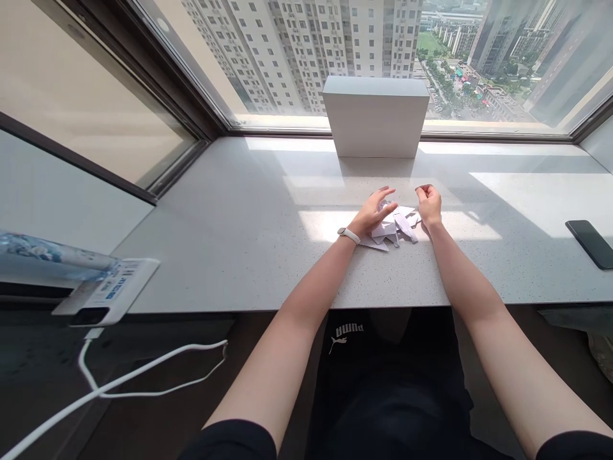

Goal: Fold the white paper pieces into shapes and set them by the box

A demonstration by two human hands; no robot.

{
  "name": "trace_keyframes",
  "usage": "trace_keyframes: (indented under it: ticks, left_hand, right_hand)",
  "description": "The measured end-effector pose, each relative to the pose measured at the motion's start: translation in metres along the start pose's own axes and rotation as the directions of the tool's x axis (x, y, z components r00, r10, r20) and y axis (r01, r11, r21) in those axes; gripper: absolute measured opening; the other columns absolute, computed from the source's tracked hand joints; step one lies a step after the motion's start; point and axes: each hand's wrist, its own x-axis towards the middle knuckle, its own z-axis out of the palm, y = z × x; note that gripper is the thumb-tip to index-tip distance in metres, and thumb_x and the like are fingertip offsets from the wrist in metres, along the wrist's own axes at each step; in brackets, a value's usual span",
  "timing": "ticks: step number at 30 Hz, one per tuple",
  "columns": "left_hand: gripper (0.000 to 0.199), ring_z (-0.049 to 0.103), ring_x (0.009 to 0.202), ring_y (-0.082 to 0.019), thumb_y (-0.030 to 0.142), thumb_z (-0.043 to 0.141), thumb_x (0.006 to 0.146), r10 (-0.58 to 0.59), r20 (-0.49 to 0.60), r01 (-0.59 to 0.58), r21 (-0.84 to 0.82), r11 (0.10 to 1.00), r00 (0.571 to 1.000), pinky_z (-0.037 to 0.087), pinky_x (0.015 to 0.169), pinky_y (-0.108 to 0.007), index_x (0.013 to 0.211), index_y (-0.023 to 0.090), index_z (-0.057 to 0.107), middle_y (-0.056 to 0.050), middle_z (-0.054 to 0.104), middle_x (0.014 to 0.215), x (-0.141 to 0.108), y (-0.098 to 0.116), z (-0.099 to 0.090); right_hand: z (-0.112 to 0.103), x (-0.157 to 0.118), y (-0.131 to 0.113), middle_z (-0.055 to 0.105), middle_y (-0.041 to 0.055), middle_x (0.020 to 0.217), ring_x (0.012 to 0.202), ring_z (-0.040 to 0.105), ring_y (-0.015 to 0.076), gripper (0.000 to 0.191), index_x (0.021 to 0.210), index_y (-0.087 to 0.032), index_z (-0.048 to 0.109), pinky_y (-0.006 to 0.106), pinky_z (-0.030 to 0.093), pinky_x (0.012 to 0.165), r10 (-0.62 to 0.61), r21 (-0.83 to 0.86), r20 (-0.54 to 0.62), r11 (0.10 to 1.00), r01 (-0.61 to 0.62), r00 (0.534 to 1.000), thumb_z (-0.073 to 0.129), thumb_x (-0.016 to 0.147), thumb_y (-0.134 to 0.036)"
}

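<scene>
Seen from above at a sunlit, speckled white windowsill (230, 243), with both bare hands around a loose heap of white paper pieces (406, 227). To be read as a clock face centred on that heap, lying near the sill's front edge. From nine to eleven o'clock, reaching in with the left hand (374, 214), open, thumb and fingers spread apart over the heap's edge. Wearing a white wristband (349, 235) on the same arm, just beside the papers. Toward one o'clock, closing the right hand (431, 203), with fingers curled and thumb drawn in, at the heap's right side. Cannot tell from this view about any scrap between its fingertips.

At twelve o'clock, well apart from the papers, standing upright before the window (306, 64): a plain, pale box (378, 124). At three o'clock, lying flat toward the far right: a dark phone (591, 243). Between eight and nine, at the sill's left end: a white device (117, 291), labelled and plugged into a white cable (129, 383). At seven, below the sill: black clothing (349, 370) marked "PUMA." Beyond the glass: high-rise buildings.
</scene>
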Motion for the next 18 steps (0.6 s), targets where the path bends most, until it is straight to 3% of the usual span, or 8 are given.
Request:
trace_keyframes:
  ticks: [4, 9, 11, 13, 16, 18]
  left_hand:
    - [0.058, 0.064, 0.177, -0.036, 0.063, 0.045, 0.127, -0.106, -0.294, 0.036, -0.236, 0.971, 0.95, 0.051, 0.15, -0.058, 0.157, 0.028, 0.08, -0.015, 0.076, 0.181, -0.004, -0.011, -0.01]
    - [0.049, 0.082, 0.149, -0.038, 0.058, 0.048, 0.128, -0.272, -0.381, 0.144, -0.332, 0.932, 0.884, 0.062, 0.134, -0.057, 0.125, 0.024, 0.083, -0.021, 0.089, 0.152, 0.002, -0.028, -0.006]
    - [0.05, 0.083, 0.143, -0.039, 0.062, 0.052, 0.127, -0.241, -0.37, 0.132, -0.296, 0.946, 0.897, 0.065, 0.129, -0.057, 0.122, 0.022, 0.083, -0.022, 0.089, 0.147, 0.004, -0.032, -0.004]
    - [0.053, 0.083, 0.144, -0.04, 0.065, 0.055, 0.125, -0.154, -0.314, 0.096, -0.194, 0.976, 0.937, 0.064, 0.128, -0.058, 0.128, 0.021, 0.084, -0.022, 0.089, 0.15, 0.004, -0.031, -0.002]
    - [0.059, 0.075, 0.161, -0.044, 0.063, 0.059, 0.122, -0.005, -0.143, 0.009, 0.024, 1.0, 0.99, 0.056, 0.14, -0.064, 0.15, 0.018, 0.084, -0.023, 0.083, 0.167, 0.003, -0.026, 0.001]
    - [0.065, 0.07, 0.168, -0.046, 0.063, 0.059, 0.121, 0.05, -0.022, -0.047, 0.124, 0.991, 0.999, 0.05, 0.145, -0.067, 0.161, 0.017, 0.081, -0.024, 0.078, 0.175, 0.001, -0.022, 0.002]
  right_hand:
    - [-0.002, -0.007, -0.008, 0.066, 0.0014, 0.095, 0.083, 0.06, 0.0213, 0.013, 0.108, -0.026, 0.07, 0.037, 0.052, 0.079, 0.017, 0.022, 0.04, 1.0, -0.018, 0.999, 0.071, 0.117, -0.036]
    - [-0.003, -0.007, -0.009, 0.062, 0.0005, 0.09, 0.08, 0.056, 0.021, 0.014, 0.107, -0.027, 0.068, 0.037, 0.05, 0.076, 0.017, 0.017, 0.021, 1.0, -0.018, 1.0, 0.073, 0.118, -0.035]
    - [-0.004, -0.007, -0.007, 0.058, -0.0012, 0.085, 0.08, 0.056, 0.0213, 0.017, 0.105, -0.028, 0.067, 0.037, 0.052, 0.078, -0.007, 0.01, 0.025, 1.0, 0.007, 1.0, 0.074, 0.118, -0.037]
    - [-0.005, -0.007, -0.007, 0.052, -0.0028, 0.081, 0.078, 0.054, 0.0213, 0.019, 0.104, -0.028, 0.066, 0.038, 0.052, 0.08, -0.036, -0.007, 0.047, 0.999, 0.036, 0.998, 0.075, 0.117, -0.038]
    - [-0.005, -0.009, -0.007, 0.052, -0.0027, 0.081, 0.078, 0.052, 0.0215, 0.019, 0.104, -0.028, 0.064, 0.038, 0.05, 0.08, -0.035, 0.0, 0.033, 0.999, 0.035, 0.999, 0.074, 0.116, -0.039]
    - [-0.004, -0.01, -0.009, 0.054, -0.0018, 0.083, 0.079, 0.052, 0.022, 0.02, 0.104, -0.029, 0.064, 0.038, 0.049, 0.078, -0.016, 0.019, -0.003, 1.0, 0.016, 1.0, 0.073, 0.116, -0.042]
